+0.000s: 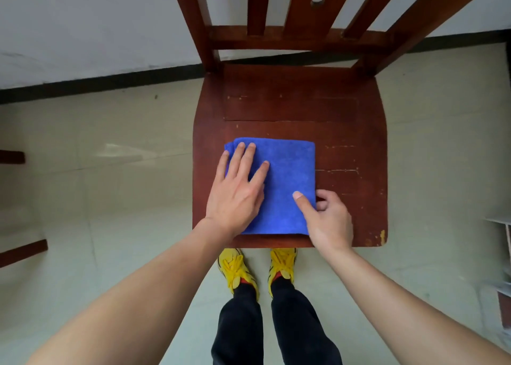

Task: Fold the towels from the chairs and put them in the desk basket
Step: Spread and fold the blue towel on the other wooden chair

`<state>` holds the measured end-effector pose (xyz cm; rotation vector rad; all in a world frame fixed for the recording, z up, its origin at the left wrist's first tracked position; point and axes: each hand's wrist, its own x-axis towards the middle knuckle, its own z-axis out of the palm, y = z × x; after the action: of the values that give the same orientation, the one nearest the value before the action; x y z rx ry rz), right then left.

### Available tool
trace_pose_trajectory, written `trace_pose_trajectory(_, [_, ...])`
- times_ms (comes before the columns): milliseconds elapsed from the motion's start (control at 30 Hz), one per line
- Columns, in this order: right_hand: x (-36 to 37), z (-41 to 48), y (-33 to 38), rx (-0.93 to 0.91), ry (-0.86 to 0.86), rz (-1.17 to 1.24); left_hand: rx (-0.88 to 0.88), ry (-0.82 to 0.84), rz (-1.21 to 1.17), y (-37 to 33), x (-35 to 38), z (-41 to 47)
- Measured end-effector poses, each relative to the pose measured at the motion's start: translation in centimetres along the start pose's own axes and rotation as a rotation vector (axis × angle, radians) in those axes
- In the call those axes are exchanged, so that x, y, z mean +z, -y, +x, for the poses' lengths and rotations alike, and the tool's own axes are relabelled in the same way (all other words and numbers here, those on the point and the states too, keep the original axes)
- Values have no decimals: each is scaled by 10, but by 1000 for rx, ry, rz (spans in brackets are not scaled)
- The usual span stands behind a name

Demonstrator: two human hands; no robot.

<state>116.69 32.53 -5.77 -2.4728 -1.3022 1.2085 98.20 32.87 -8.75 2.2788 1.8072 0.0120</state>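
1. Two bare forearms come in from the bottom corners, nearest the camera, and meet over the front of a chair seat.
2. The floor (110, 198) is pale and glossy. It lies open to the left and right of the chair, and a black baseboard (96, 84) runs along the foot of a white wall (83, 27) behind.
3. The wooden chair (304, 107) is reddish brown, with its slatted back on the far side. The seat is scuffed, with chipped paint at its front right corner. Its whole back half and a strip along its right edge are bare.
4. The blue towel (287, 176) lies folded into a rectangle on the front left part of the seat. Its near edge runs just inside the seat's front edge and its left side is close to the seat's left edge.
5. The left hand (235, 187) lies flat on the towel's left half, with the fingers straight and spread and the fingertips near the towel's far left corner.
6. The right hand (329, 221) pinches the towel's right edge near the front. The thumb is on top of the cloth and the fingers are curled in against the edge.
7. Yellow shoes (237, 270) under dark trousers (240, 331) stand on the floor just in front of the seat's front edge.
8. Two dark wooden pieces (22, 251) jut in at the left border, well apart from the chair. I cannot tell what the pale things at the right border are.
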Motion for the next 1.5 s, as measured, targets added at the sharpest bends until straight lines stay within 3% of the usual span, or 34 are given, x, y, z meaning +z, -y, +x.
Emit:
trace_pose_trajectory(100, [1,13,10,76,-9,111,110,27,2,-3,-2,4])
trace_pose_trajectory(267, [-4,26,-5,109,346,89,118,101,6,2,-11,24])
trace_pose_trajectory(333, [-15,31,-8,116,382,79,143,92,21,4,-23,40])
trace_pose_trajectory(467, [-56,56,12,-117,268,-155,164,213,45,0,-55,81])
trace_pose_trajectory(633, [-91,84,43,-467,299,-408,252,376,78,-17,-75,140])
trace_pose_trajectory(733, [-98,99,49,-465,285,-311,234,471,60,-14,-78,158])
trace_pose_trajectory(800, [-97,104,46,-343,319,-138,206,471,18,-10,-79,157])
trace_pose_trajectory(867, [-94,102,39,-349,262,-182,172,432,-20,-4,-77,146])
trace_pose_trajectory(1000, [-84,71,24,-772,-72,-455,325,124,47,5,-66,104])
trace_pose_trajectory(1100, [-73,50,-1,-951,-177,-584,432,-20,96,6,-60,60])
trace_pose_trajectory(1200, [-60,39,-27,-984,-191,-683,467,8,137,2,-48,23])
trace_pose_trajectory(1333, [-56,27,-50,-1010,-119,-795,384,76,173,8,-32,-6])
trace_pose_trajectory(1500, [-60,12,-53,-965,-122,-678,228,73,54,-2,-37,-10])
